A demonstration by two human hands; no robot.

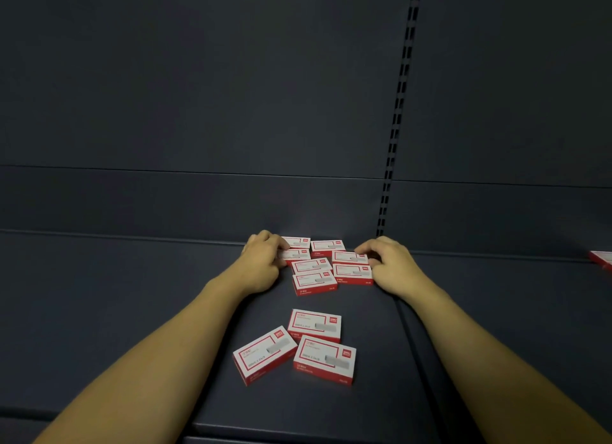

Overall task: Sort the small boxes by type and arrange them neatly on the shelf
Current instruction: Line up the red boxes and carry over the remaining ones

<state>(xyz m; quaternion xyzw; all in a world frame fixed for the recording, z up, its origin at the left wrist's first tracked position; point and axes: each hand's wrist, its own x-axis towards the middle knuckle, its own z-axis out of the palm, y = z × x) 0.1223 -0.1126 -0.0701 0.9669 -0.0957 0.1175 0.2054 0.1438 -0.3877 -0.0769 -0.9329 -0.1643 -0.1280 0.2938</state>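
Nearest the camera, two bare forearms reach forward over a dark shelf (pixel 132 294), entering from the lower corners of the view. Between them lie three red-and-white small boxes in a loose cluster: a skewed box (pixel 264 354) at the left, a front box (pixel 325 359) just beside it at the right, and a third box (pixel 314 324) directly behind, its edge touching or slightly overlapped by the front one.

Farther back, apart from that trio, a tighter group of seven similar boxes sits close to the shelf's rear edge. A near box (pixel 314 283) and its right-hand neighbour (pixel 353 273) form the front row; a tilted box (pixel 311 264) lies just behind, with more boxes packed beyond it toward the back panel (pixel 198 95).

The left hand (pixel 263 261) presses against the left side of this group, fingers curled onto the two rearmost left boxes (pixel 296 248); whether its grip is actually closed on them cannot be told. The right hand (pixel 390 264) mirrors it on the right side, fingertips curled onto a rear right box (pixel 347 256), its grip equally unclear.

At the far right edge, another red-and-white box (pixel 601 259) is partly cut off by the frame. A slotted upright (pixel 399 105) runs up the dark panel behind.
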